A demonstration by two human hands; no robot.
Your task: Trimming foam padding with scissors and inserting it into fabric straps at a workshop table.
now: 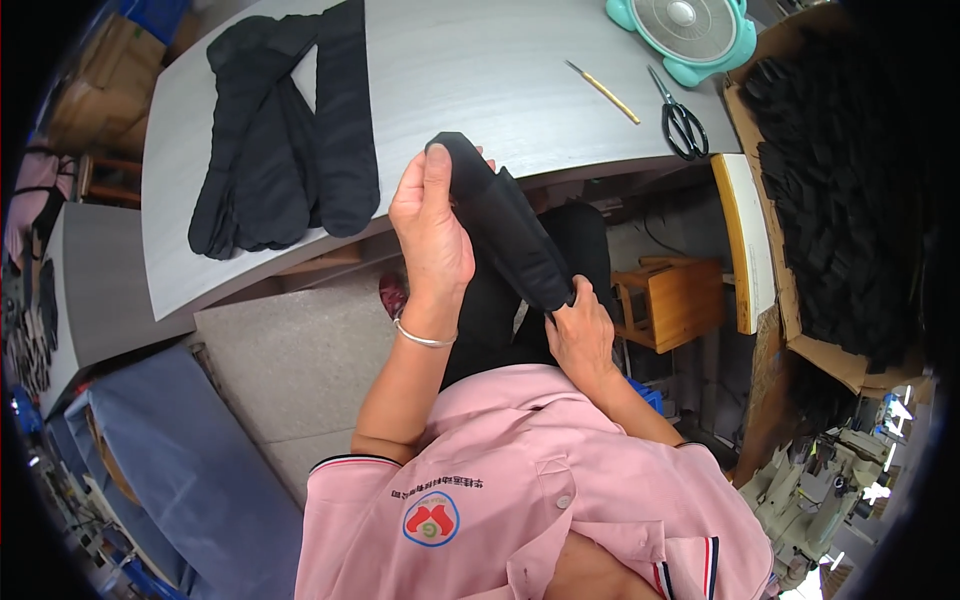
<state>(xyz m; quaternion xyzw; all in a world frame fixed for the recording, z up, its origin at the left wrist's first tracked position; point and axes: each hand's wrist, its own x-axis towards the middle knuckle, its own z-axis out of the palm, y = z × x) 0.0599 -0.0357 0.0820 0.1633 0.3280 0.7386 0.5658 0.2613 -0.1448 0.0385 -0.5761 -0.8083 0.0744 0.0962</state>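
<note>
A long, folded black fabric strip stretches at a slant in front of my body, over my lap and the near edge of the table. My left hand is closed on its upper, rounded end, thumb on top and fingers behind. Lower down and to the right, my right hand grips the other end, its fingers partly hidden by the cloth. Several similar black fabric pieces lie overlapped on the table's left part, one straight piece beside them.
On the grey table lie a thin tool with a yellow handle and black-handled scissors. A teal fan stands behind them. At right, a cardboard box holds many black pieces; a wooden stool stands beneath.
</note>
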